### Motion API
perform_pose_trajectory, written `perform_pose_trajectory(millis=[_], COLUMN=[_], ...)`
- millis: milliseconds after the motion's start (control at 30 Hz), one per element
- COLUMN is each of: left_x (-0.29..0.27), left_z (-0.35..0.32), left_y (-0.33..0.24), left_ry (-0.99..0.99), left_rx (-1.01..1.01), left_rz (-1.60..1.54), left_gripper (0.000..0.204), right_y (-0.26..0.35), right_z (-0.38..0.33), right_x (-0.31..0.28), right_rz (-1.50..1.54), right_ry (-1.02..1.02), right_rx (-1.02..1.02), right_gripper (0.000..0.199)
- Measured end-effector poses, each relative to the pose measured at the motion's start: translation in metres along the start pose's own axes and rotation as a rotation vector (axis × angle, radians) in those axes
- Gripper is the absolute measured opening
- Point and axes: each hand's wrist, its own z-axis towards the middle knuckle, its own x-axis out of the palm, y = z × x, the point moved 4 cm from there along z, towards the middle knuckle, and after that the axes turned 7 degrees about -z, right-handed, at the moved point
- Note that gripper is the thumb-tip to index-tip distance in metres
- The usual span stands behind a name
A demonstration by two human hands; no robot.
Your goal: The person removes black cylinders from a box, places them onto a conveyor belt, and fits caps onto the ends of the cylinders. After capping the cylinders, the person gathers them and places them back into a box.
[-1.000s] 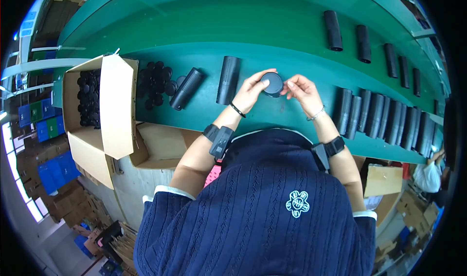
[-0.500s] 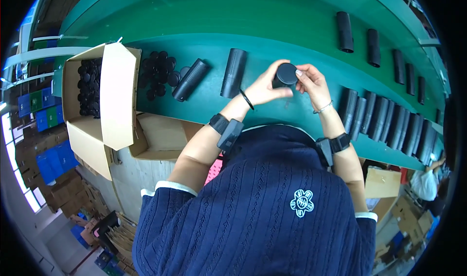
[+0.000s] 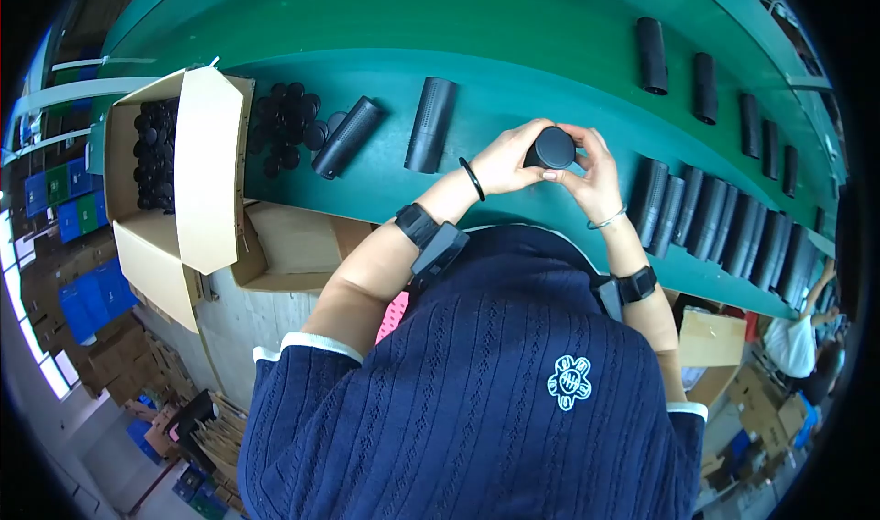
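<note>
One black cylinder (image 3: 554, 148) is being gripped, in the head view, between the left hand (image 3: 515, 164) and the right hand (image 3: 597, 176), above the near part of the green worktop (image 3: 513, 84). Its round, flat end is facing the camera; whether its lower end is touching the surface cannot be told. The left fingers are curling around its left and far side, while the right fingers are wrapping its right side, both thumbs pressing at the near side. To the left, a perforated black tube (image 3: 431, 124) is lying on the worktop, and a second tube (image 3: 348, 137) is slanting beside a pile of black round caps (image 3: 286, 116). Farther left, an open cardboard box (image 3: 211, 176) is holding more caps (image 3: 156, 156). To the right, a row of black tubes (image 3: 715, 222) is lying side by side, and other tubes (image 3: 652, 57) are resting spaced out on the far green strip (image 3: 550, 29).
</note>
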Motion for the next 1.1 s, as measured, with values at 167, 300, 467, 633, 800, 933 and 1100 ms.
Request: perform_pose_trajectory(millis=[167,300,467,633,800,933,1100], left_x=[-0.006,0.000,0.000,-0.002,0.000,0.005,0.011], left_z=[-0.006,-0.009,-0.008,-0.003,-0.005,-0.010,-0.017], left_y=[0.013,0.001,0.008,0.006,0.005,0.006,0.006], left_ry=[-0.092,-0.070,-0.134,-0.161,-0.155,-0.220,-0.220], left_rx=[0.038,0.053,0.070,0.108,-0.031,0.042,0.002], left_rz=[0.018,0.113,0.159,0.194,0.035,0.097,0.128], left_gripper=[0.066,0.070,0.072,0.063,0.062,0.062,0.066], right_y=[-0.003,-0.004,0.010,0.004,-0.004,-0.003,-0.011], right_z=[0.003,0.000,0.004,0.006,-0.001,-0.004,-0.005], right_x=[0.001,0.003,0.006,0.004,0.006,0.005,0.001], right_rz=[0.027,-0.006,-0.171,-0.186,0.088,-0.016,0.271], right_ry=[-0.038,-0.087,-0.117,-0.076,-0.057,-0.004,0.081], right_rx=[-0.070,-0.119,-0.202,-0.119,-0.008,-0.012,-0.028], right_gripper=[0.061,0.067,0.067,0.067,0.068,0.066,0.054])
